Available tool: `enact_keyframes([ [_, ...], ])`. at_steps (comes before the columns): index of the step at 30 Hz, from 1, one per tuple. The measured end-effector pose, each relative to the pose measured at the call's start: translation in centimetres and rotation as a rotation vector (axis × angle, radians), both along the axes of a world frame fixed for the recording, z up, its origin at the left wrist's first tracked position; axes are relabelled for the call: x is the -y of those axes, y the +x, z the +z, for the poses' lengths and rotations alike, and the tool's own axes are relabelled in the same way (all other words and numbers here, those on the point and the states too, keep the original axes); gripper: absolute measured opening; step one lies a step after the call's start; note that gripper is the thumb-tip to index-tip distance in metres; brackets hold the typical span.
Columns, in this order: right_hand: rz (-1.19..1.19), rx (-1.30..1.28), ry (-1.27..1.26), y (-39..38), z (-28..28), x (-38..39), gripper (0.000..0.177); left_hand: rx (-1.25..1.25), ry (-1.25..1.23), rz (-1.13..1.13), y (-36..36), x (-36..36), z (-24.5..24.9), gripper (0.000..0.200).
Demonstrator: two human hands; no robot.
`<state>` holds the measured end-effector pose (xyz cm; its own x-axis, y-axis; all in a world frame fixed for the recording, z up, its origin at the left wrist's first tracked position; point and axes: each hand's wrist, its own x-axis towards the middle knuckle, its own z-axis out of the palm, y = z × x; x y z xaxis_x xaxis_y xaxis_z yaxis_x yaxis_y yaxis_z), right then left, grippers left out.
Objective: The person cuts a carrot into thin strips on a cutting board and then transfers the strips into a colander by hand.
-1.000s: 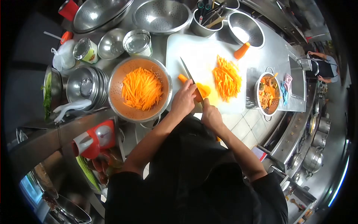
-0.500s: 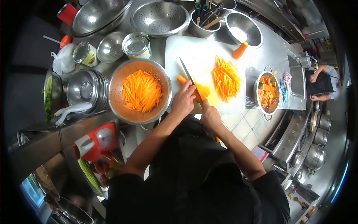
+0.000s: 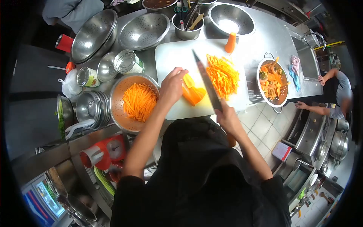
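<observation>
My right hand (image 3: pixel 228 118) grips the handle of a large kitchen knife (image 3: pixel 207 78), its blade slanting up and left above the cutting board (image 3: pixel 166 56). Curled fingers of my left hand (image 3: pixel 172 86) close on a short carrot piece (image 3: pixel 188 80) at the board's left side; my thumb is hidden. Sliced carrot (image 3: pixel 193 95) lies just below that piece, left of the blade. To the right of the knife sits a pile of carrot strips (image 3: pixel 224 77). A peeled carrot chunk (image 3: pixel 230 42) stands near the board's top edge.
Left of the board, a colander (image 3: pixel 114 109) holds more carrot strips. Cans (image 3: pixel 129 62) and stacked bowls (image 3: pixel 90 106) stand beyond it. A colander of peelings (image 3: pixel 261 84) is at the right, near cloths (image 3: pixel 295 73). One person (image 3: pixel 336 89) stands by the sink, another (image 3: pixel 75 13) at upper left.
The knife has lifted off the carrot and moved right with my right hand. My left hand has shifted left and up. The carrot slices now lie uncovered. A second person appears at upper left.
</observation>
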<state>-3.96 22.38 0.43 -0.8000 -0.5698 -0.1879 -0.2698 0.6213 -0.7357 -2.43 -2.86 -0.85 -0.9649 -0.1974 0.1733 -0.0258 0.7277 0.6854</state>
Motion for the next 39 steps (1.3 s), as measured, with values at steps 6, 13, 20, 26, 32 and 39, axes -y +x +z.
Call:
enact_keyframes([
  [6,-0.233,0.262,-0.009,-2.1,1.3,-4.4,0.037,0.104,-0.355,-0.479,-4.8,2.1,-2.2,0.033],
  [13,-0.157,0.355,-0.061,-2.8,2.6,-7.2,0.032,0.319,-0.219,-0.648,-3.9,0.2,-0.4,0.028],
  [20,-0.031,0.306,-0.104,-4.2,0.6,-9.0,0.028,0.502,-0.232,-0.473,-2.6,-4.0,-0.3,0.047],
  [26,0.015,0.223,-0.089,-4.6,0.3,-8.9,0.027,0.270,-0.198,-0.379,-1.8,-4.4,-0.2,0.046],
  [32,0.180,0.058,-0.051,-1.0,-0.4,-5.6,0.031,0.199,-0.147,0.034,4.1,-2.1,-0.8,0.030],
  [39,0.245,-0.017,0.198,2.3,-2.1,-1.0,0.029,0.095,-0.023,0.151,4.5,-3.4,-2.6,0.029],
])
